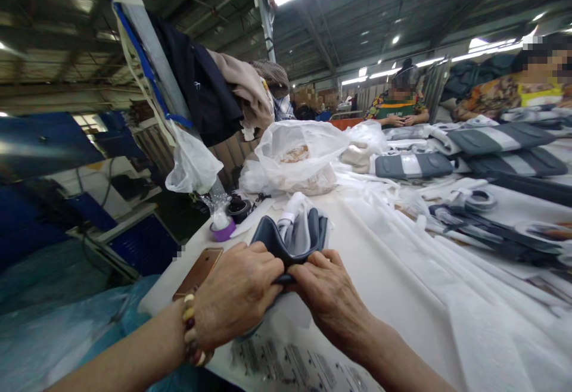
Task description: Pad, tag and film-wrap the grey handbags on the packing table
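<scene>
Pinching the near edge of the grey piece [271,238], left hand [241,291] and right hand [328,299] set close together; fingers of both closed on it, thumbs partly hidden. Piece located above the near part of the white table [379,249], bent, far portion curled up beside white material [298,236]. Contact with tabletop: cannot tell. Bracelet [190,326] on left wrist. Phone [199,271] flat, just beside left hand; purple tape [223,231] beyond it, near a black object [239,208]. Plastic bag [299,171] beyond the piece. To the right: white strips [402,255], then grey pads [504,139], some stacked. One person [397,109] across the table, hands together; a second person [496,95] at far right.
</scene>
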Tool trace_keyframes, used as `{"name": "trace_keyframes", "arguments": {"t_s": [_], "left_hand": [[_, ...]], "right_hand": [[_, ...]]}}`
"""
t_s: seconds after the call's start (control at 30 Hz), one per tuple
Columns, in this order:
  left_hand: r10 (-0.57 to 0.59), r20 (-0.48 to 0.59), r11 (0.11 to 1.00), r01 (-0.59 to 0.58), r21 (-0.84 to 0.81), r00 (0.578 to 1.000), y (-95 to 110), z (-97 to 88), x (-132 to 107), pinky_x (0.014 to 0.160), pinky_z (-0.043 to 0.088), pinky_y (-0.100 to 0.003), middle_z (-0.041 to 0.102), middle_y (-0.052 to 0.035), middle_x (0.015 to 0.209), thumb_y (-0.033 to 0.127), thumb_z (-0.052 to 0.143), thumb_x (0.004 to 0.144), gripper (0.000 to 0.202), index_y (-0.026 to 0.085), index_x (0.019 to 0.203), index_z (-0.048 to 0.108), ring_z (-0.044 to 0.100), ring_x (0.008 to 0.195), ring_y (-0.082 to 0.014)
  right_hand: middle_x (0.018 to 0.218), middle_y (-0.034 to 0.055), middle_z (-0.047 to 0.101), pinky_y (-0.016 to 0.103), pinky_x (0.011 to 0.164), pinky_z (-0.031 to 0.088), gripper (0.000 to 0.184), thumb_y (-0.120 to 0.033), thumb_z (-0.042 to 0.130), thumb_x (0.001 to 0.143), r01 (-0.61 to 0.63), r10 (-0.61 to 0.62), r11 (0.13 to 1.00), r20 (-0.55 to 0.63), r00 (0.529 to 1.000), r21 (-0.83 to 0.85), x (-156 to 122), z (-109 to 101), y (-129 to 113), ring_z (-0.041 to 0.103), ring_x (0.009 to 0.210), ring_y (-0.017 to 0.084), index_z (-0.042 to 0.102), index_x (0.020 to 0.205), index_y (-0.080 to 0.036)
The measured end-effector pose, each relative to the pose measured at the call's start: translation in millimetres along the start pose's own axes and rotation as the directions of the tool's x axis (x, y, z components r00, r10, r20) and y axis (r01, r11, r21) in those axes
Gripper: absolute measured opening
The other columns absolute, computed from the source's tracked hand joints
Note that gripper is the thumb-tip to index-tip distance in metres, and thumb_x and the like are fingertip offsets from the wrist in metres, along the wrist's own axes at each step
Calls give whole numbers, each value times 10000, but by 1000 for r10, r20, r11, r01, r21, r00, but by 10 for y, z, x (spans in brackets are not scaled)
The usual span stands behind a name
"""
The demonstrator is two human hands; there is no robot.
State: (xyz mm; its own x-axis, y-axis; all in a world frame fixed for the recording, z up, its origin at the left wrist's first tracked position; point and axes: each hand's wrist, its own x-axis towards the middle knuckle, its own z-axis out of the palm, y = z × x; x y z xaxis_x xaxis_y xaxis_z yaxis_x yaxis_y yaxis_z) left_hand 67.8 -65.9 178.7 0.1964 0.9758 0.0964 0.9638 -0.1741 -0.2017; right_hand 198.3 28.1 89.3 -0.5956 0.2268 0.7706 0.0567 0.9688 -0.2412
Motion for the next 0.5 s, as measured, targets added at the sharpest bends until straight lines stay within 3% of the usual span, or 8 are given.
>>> {"name": "trace_keyframes", "arguments": {"t_s": [0.13,0.23,0.3,0.37,0.43,0.5], "left_hand": [[78,-133,995,-85,-52,988,95,64,-30,615,366,-337,605,-13,716,212,475,862,149,187,742,558,517,686,-195],[121,-277,988,-144,-64,953,206,179,-29,617,391,-341,595,-22,710,153,429,853,146,172,808,567,516,691,-197],[205,-359,965,-249,-80,910,289,280,-36,678,435,-336,622,-37,791,117,426,837,180,150,939,571,542,773,-198],[281,-441,945,-327,-31,853,379,406,-54,821,449,-349,628,-88,1007,82,438,813,315,113,1114,525,536,986,-223],[214,-521,969,-249,4,826,475,560,-67,967,389,-398,507,-169,1268,72,466,773,502,54,1271,407,406,1218,-277],[56,-541,995,-88,-34,839,575,738,-48,1028,327,-447,364,-227,1393,108,490,712,681,-12,1349,281,259,1328,-319]], "right_hand": [[614,0,537,310,655,345,238,-232,395,963,-47,48,999,-109,993,15,-127,-22,34,463,617,165,516,766,-176],[717,32,589,293,639,418,69,-195,458,909,-163,176,983,-165,970,89,-274,-43,80,529,673,181,513,872,-175],[780,42,630,290,651,462,207,-155,488,858,-242,263,959,-145,954,148,-391,-83,146,575,715,188,490,1065,-157],[817,42,659,291,662,484,341,-130,495,826,-294,310,941,-81,947,170,-521,-142,232,601,733,189,478,1164,-169],[800,38,667,291,651,485,284,-130,504,817,-347,350,926,10,937,146,-662,-203,316,606,728,192,561,1087,-200],[769,34,664,285,637,479,197,-131,516,809,-404,395,907,93,914,116,-815,-245,384,604,714,190,623,953,-212]]}}
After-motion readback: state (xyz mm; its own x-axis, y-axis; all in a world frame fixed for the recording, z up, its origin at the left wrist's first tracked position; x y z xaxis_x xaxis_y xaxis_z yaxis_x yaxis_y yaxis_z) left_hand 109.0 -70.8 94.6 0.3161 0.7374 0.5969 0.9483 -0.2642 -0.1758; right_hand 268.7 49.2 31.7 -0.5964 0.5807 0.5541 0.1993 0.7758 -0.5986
